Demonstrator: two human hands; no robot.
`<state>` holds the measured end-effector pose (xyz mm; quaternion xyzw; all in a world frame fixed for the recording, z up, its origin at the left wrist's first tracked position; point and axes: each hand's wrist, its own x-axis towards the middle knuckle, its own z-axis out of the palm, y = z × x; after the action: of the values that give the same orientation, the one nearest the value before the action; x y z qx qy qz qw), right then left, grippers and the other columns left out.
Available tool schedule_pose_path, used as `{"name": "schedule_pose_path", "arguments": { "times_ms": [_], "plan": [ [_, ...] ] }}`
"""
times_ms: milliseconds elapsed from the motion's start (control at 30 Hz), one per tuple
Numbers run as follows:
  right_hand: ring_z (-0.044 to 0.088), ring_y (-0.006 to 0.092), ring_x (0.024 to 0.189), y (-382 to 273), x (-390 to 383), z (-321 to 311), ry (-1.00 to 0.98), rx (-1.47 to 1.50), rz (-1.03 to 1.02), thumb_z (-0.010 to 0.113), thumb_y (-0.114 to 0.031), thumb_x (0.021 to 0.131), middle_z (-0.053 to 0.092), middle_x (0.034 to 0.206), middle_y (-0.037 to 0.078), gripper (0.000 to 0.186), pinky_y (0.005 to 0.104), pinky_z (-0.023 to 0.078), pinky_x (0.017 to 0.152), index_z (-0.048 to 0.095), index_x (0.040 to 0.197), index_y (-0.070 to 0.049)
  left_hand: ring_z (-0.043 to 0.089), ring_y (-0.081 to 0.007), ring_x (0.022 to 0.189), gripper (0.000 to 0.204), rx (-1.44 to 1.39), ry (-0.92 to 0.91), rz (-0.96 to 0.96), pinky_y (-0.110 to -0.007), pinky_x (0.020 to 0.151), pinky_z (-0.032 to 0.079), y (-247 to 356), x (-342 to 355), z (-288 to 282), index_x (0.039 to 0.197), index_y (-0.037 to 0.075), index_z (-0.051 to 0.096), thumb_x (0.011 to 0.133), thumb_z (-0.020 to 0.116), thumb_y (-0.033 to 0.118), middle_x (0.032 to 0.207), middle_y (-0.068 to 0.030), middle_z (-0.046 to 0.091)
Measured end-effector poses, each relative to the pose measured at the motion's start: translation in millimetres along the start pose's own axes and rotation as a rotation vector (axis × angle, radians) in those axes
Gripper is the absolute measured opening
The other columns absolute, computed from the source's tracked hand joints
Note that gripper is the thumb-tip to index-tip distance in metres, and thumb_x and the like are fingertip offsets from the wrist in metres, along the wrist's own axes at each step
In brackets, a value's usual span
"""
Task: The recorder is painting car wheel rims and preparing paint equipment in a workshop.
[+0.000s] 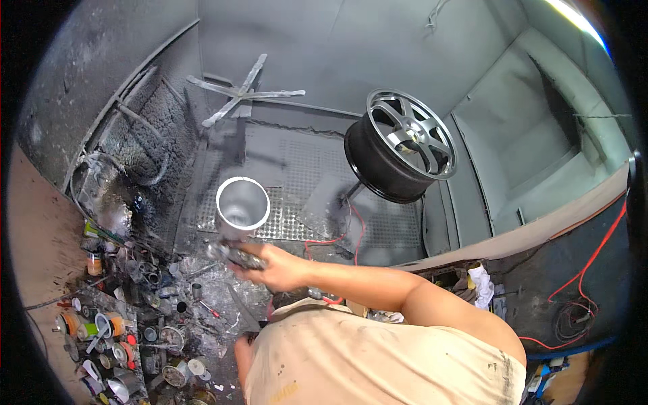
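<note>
My right hand (282, 267) is closed around the handle of a spray gun (243, 257), my arm stretched across to the left. Just beyond the gun stands a round cup (221, 210) with a white rim and a grey inside; it appears to sit on top of the gun, though the joint is blurred. Close to my body, my left hand (244, 345) shows only in part, with its fingers curled at something dark. A flat grey strip (241, 307) reaches toward that hand; whether I hold it cannot be made out.
An alloy wheel (422, 138) with a dark barrel is raised on a stand at right. Taped strips form a grey cross (241, 94) at the back. Paint cups and tins (111, 327) crowd the lower left. A red hose (358, 236) crosses the perforated floor.
</note>
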<state>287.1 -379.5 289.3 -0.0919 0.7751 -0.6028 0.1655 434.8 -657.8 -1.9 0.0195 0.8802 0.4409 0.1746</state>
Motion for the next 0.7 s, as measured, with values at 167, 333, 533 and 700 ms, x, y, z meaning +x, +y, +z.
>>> {"name": "schedule_pose_path", "arguments": {
  "times_ms": [167, 333, 533, 700],
  "plan": [
    [0.066, 0.0207, 0.098, 8, 70, -23, 0.246, -0.025, 0.227, 0.07, -0.039, 0.095, 0.072, 0.103, 0.015, 0.05, 0.0381, 0.052, 0.086, 0.063, 0.126, -0.001, 0.07, -0.0414, 0.091, 0.026, 0.074, -0.077, -0.143, -0.046, 0.08, 0.054, 80, 39, -44, 0.108, 0.002, 0.071, 0.089, 0.07, 0.02, 0.094, -0.0274, 0.07],
    [0.062, 0.0152, 0.088, 63, 134, -45, 0.506, 0.359, 0.018, 0.073, -0.032, 0.094, 0.069, 0.099, 0.004, 0.031, 0.0362, 0.051, 0.078, 0.068, 0.112, -0.007, 0.07, -0.036, 0.095, 0.026, -0.048, 0.027, -0.068, -0.041, 0.085, 0.055, 89, 51, -72, 0.113, 0.004, 0.068, 0.093, 0.069, 0.021, 0.103, -0.0201, 0.072],
    [0.06, 0.019, 0.106, 160, 178, -64, 0.647, 0.876, 0.232, 0.06, -0.013, 0.101, 0.061, 0.112, 0.005, 0.016, 0.0444, 0.059, 0.083, 0.058, 0.115, -0.007, 0.062, -0.0376, 0.116, 0.04, -0.07, 0.115, -0.106, -0.042, 0.098, 0.05, 125, 66, -64, 0.129, 0.008, 0.062, 0.095, 0.068, 0.028, 0.127, -0.0198, 0.064],
    [0.062, 0.0173, 0.084, 212, 212, -32, 0.588, 1.054, 0.46, 0.047, -0.022, 0.108, 0.061, 0.084, 0.001, 0.017, 0.0551, 0.051, 0.096, 0.058, 0.101, -0.01, 0.067, -0.0354, 0.108, 0.043, -0.323, 0.042, -0.276, -0.041, 0.094, 0.052, 145, 87, -64, 0.136, 0.007, 0.057, 0.099, 0.063, 0.028, 0.12, -0.0191, 0.069]
  ]
}}
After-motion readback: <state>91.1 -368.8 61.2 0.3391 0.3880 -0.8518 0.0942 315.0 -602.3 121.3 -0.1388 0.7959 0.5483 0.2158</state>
